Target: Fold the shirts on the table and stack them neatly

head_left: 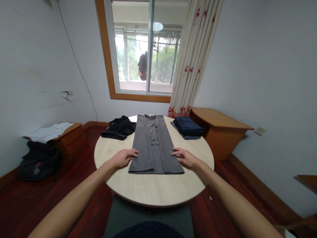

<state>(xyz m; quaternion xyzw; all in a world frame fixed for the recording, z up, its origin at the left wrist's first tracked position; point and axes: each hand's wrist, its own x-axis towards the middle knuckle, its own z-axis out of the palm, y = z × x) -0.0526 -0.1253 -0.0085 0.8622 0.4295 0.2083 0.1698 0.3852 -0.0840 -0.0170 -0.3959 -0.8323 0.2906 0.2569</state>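
Note:
A grey T-shirt (145, 155) with dark lettering lies lengthwise on the round table (153, 191), its two sides folded inward into a long strip. The collar points toward the window and the hem toward me. My left hand (124, 157) rests at the shirt's left edge near the hem, fingers stretched out and fingertips touching the cloth. At the opposite edge, my right hand (187, 157) lies with its fingers apart, the tips on the fabric. Both thumbs are partly hidden.
A crumpled black garment (119, 128) lies at the table's back left. Folded dark clothes (187, 127) are stacked at the back right. Beyond them stands a wooden desk (218, 119). A low drawer cabinet (74, 142) and a black backpack (39, 162) are on the left.

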